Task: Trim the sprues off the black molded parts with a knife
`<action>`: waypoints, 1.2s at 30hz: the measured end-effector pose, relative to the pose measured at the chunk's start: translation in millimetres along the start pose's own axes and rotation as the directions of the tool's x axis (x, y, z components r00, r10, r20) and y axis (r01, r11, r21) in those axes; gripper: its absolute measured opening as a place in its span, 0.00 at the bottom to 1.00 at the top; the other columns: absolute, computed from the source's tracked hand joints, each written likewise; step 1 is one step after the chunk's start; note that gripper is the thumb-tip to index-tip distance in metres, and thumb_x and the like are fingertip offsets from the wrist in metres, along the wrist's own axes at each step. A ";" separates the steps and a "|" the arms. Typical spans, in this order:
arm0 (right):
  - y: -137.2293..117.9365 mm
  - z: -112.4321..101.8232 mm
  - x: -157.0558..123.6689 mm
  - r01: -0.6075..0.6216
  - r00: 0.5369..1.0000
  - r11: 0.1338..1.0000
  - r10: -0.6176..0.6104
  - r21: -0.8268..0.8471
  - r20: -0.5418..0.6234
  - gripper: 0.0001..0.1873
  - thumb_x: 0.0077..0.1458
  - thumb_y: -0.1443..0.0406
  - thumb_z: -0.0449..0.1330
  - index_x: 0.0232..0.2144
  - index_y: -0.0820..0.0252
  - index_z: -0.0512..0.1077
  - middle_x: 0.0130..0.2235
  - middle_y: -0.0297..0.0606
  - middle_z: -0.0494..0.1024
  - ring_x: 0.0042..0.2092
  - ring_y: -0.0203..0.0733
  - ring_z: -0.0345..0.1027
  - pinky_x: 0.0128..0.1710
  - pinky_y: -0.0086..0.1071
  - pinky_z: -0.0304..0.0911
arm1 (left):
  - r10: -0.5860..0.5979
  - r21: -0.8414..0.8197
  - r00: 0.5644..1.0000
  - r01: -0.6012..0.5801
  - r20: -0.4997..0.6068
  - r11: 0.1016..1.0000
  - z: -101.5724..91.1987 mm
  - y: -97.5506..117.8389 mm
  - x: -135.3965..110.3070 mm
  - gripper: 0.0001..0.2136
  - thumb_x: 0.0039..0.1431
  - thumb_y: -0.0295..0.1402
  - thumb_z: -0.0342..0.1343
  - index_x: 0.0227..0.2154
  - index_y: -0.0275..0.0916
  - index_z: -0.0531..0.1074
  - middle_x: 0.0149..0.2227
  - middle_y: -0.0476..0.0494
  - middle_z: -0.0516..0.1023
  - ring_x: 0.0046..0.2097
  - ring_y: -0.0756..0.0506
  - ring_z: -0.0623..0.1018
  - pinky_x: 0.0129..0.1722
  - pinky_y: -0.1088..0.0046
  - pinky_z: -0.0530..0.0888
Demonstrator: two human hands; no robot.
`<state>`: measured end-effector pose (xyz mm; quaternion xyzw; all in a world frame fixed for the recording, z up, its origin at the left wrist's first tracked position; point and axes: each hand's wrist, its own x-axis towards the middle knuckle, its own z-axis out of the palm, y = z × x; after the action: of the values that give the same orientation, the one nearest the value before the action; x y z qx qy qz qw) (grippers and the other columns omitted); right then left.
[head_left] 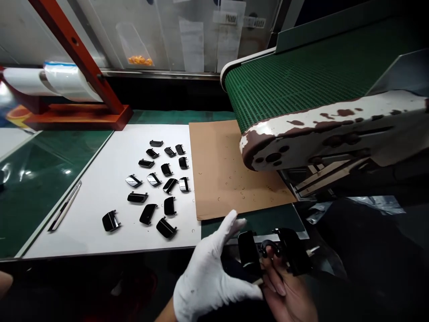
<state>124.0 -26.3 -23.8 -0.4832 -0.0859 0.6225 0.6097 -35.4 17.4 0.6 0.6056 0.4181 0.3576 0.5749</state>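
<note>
My left hand [209, 273], in a white glove, is at the bottom centre with fingers spread, next to a glossy black plastic part [250, 255]. My bare right hand [286, 293] grips that part from below, where two black covers are joined by a thin runner [268, 246]. The second cover [296, 255] sticks out to the right. Both hands are below the table's front edge.
Several black covers [154, 183] lie spread on a white sheet [100, 197]. A brown cardboard sheet [224, 174] lies under the end of a green conveyor belt [301, 76]. A pen [65, 205] rests at the sheet's left edge. An orange stand [80, 112] holds a film roll.
</note>
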 end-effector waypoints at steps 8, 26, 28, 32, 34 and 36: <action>7.3 -6.6 3.1 0.008 0.996 0.998 -0.003 -0.067 0.084 0.12 0.45 0.55 0.72 0.31 0.54 0.80 0.13 0.24 0.61 0.17 0.25 0.43 0.19 0.22 0.55 | -0.017 0.041 1.000 0.018 -0.017 0.999 -1.7 1.2 5.1 0.53 0.36 0.34 0.76 0.65 0.43 0.53 0.53 0.42 0.77 0.55 0.40 0.76 0.57 0.68 0.72; -2.1 13.9 16.8 0.092 0.984 0.970 -0.054 -0.225 0.167 0.22 0.39 0.48 0.71 0.30 0.58 0.80 0.09 0.21 0.54 0.15 0.24 0.40 0.16 0.23 0.40 | 0.062 0.323 0.994 -0.088 0.092 0.942 -25.5 2.5 13.6 0.47 0.44 0.39 0.72 0.65 0.44 0.52 0.54 0.40 0.75 0.55 0.39 0.74 0.55 0.61 0.72; -3.9 12.0 17.1 0.124 0.980 0.962 -0.080 -0.243 0.185 0.23 0.38 0.46 0.71 0.28 0.58 0.80 0.09 0.21 0.53 0.14 0.24 0.41 0.15 0.23 0.40 | 0.094 0.388 0.987 -0.137 0.126 0.912 -28.3 7.6 16.9 0.47 0.44 0.38 0.73 0.65 0.45 0.53 0.54 0.40 0.75 0.54 0.38 0.75 0.55 0.59 0.72; -9.9 11.5 13.5 0.154 0.971 0.952 -0.095 -0.265 0.221 0.23 0.36 0.46 0.72 0.24 0.59 0.78 0.08 0.23 0.56 0.12 0.23 0.40 0.13 0.23 0.39 | 0.150 0.452 0.960 -0.245 0.237 0.858 -33.8 19.5 20.0 0.46 0.45 0.36 0.72 0.64 0.47 0.52 0.50 0.42 0.78 0.50 0.40 0.78 0.49 0.63 0.76; -12.9 12.6 9.4 0.143 0.970 0.955 -0.084 -0.260 0.228 0.20 0.35 0.49 0.74 0.24 0.58 0.78 0.08 0.23 0.58 0.12 0.23 0.40 0.13 0.22 0.42 | 0.191 0.452 0.945 -0.297 0.266 0.841 -34.9 23.2 18.1 0.47 0.45 0.33 0.72 0.65 0.50 0.50 0.49 0.45 0.78 0.47 0.42 0.79 0.47 0.68 0.77; -13.8 12.1 5.9 0.122 0.973 0.963 -0.067 -0.241 0.223 0.18 0.36 0.52 0.74 0.25 0.56 0.78 0.10 0.25 0.63 0.13 0.23 0.42 0.14 0.23 0.49 | 0.241 0.444 0.938 -0.331 0.247 0.833 -33.3 23.5 13.4 0.48 0.45 0.32 0.72 0.65 0.52 0.50 0.49 0.48 0.78 0.46 0.44 0.80 0.47 0.71 0.77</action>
<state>126.1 -12.2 -10.9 -0.4828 -0.2523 0.6245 0.5596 -58.3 43.2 26.1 0.8145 0.3438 0.2687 0.3825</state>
